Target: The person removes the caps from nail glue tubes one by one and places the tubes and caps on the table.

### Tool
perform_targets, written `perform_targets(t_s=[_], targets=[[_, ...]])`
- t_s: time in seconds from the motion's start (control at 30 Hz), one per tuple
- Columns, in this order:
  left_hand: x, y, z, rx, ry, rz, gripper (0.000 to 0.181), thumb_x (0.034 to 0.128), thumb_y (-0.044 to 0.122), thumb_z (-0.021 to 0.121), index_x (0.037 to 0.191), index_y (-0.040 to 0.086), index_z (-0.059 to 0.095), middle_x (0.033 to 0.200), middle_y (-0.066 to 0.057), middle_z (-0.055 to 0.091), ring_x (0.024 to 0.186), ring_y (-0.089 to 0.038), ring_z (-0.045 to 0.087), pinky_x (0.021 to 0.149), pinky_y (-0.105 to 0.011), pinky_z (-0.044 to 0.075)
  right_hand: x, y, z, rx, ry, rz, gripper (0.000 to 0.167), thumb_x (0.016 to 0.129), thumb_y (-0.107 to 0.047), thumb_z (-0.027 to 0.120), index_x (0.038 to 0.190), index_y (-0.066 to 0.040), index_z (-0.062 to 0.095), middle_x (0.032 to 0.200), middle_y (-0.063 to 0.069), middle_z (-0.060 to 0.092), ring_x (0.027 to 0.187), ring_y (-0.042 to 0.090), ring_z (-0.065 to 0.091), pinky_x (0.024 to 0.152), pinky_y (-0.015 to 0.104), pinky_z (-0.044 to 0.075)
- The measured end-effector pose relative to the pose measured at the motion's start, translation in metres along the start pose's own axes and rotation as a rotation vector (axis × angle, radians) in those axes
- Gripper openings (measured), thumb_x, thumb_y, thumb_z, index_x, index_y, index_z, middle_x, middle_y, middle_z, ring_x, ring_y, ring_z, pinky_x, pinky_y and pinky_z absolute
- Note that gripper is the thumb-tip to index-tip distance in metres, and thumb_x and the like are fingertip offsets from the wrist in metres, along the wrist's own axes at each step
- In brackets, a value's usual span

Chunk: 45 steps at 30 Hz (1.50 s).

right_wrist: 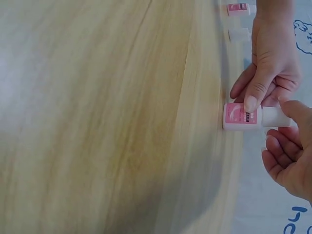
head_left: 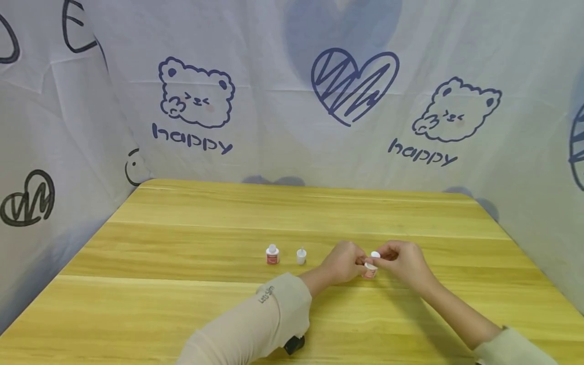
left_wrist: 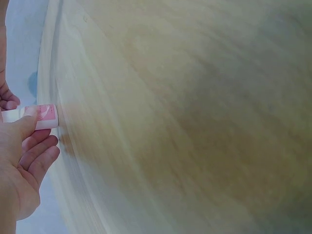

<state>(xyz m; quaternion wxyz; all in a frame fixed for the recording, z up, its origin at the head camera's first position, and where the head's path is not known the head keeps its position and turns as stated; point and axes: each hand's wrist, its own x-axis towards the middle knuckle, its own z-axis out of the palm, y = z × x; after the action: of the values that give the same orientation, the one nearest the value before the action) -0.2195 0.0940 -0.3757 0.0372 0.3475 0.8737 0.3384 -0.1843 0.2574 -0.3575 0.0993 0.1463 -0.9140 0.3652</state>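
My left hand (head_left: 343, 263) grips a small white bottle (right_wrist: 236, 117) with a pink label, which stands upright on the table. In the right wrist view the left thumb lies across the label. Thumb and fingers of my right hand (head_left: 405, 262) pinch the white cap (right_wrist: 274, 117) on top of this bottle. Whether the cap is seated or loosened I cannot tell. Left of the hands stands a second pink-labelled bottle (head_left: 272, 255), uncapped, with its pale neck showing. Beside that bottle sits a loose white cap (head_left: 301, 256), its thin stem pointing up.
The wooden table (head_left: 191, 314) stretches out on both sides of the hands. Behind it hangs a white cloth (head_left: 274, 116) printed with bears and hearts. A small black object (head_left: 294, 344) shows under the left sleeve (head_left: 246, 324).
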Motion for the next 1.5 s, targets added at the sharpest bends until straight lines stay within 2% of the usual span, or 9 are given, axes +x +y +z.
perform_targets(t_s=[0.17,0.27,0.5,0.73,0.97,1.27,1.5], targets=[[0.0,0.0,0.0,0.004,0.004,0.003,0.008,0.0836,0.009,0.068,0.082,0.004,0.074,0.065,-0.004,0.069,0.045,0.001,0.035,0.045,-0.009,0.031,-0.001,0.001,0.0,0.005,-0.001,-0.008,0.008,0.078,-0.008,0.073,0.076,-0.002,0.068,0.071,0.007,0.069,0.06,0.015,0.063,0.053,0.02,0.049],[0.001,-0.001,0.0,-0.022,0.002,0.0,0.008,0.0834,0.008,0.068,0.08,0.003,0.073,0.064,-0.006,0.068,0.044,0.001,0.034,0.044,-0.009,0.029,-0.001,0.002,0.0,0.004,-0.011,0.002,0.008,0.079,-0.009,0.073,0.077,-0.003,0.069,0.071,0.007,0.068,0.06,0.015,0.062,0.052,0.02,0.048],[0.002,-0.002,-0.001,-0.034,-0.007,0.001,0.01,0.0833,0.009,0.068,0.076,0.003,0.072,0.069,-0.005,0.071,0.047,0.001,0.037,0.046,-0.009,0.033,0.002,0.003,-0.002,-0.016,-0.036,-0.002,0.009,0.079,-0.012,0.073,0.078,-0.004,0.07,0.072,0.005,0.069,0.061,0.015,0.061,0.051,0.021,0.046],[0.003,-0.002,-0.004,-0.013,-0.016,0.018,0.011,0.0836,0.009,0.068,0.075,0.002,0.071,0.066,-0.006,0.069,0.046,0.001,0.035,0.045,-0.009,0.031,0.006,0.003,-0.004,-0.029,-0.064,-0.026,0.007,0.079,-0.01,0.072,0.08,-0.003,0.071,0.074,0.005,0.069,0.065,0.004,0.059,0.056,0.02,0.049],[0.003,-0.003,-0.003,0.005,-0.027,0.015,0.014,0.0841,0.01,0.068,0.072,0.004,0.071,0.066,-0.003,0.069,0.048,0.001,0.037,0.047,-0.009,0.033,0.009,0.007,-0.008,-0.053,-0.108,-0.073,0.005,0.082,-0.009,0.069,0.083,-0.004,0.071,0.078,0.004,0.07,0.07,0.005,0.061,0.061,0.02,0.05],[0.003,-0.002,-0.002,-0.005,-0.028,0.01,0.009,0.0834,0.01,0.068,0.079,0.005,0.074,0.076,-0.003,0.073,0.052,0.003,0.042,0.051,-0.007,0.038,0.012,0.007,-0.014,-0.03,-0.208,-0.106,0.008,0.085,-0.009,0.066,0.088,-0.004,0.071,0.082,0.005,0.07,0.072,0.003,0.059,0.064,0.023,0.051],[0.002,-0.001,-0.002,0.003,-0.021,-0.009,0.008,0.0829,0.01,0.069,0.08,0.005,0.074,0.076,-0.003,0.073,0.051,0.003,0.043,0.051,-0.007,0.038,0.011,0.008,-0.014,-0.032,-0.238,-0.134,0.007,0.087,-0.006,0.063,0.09,-0.004,0.069,0.083,0.004,0.069,0.071,0.004,0.058,0.065,0.022,0.05]])
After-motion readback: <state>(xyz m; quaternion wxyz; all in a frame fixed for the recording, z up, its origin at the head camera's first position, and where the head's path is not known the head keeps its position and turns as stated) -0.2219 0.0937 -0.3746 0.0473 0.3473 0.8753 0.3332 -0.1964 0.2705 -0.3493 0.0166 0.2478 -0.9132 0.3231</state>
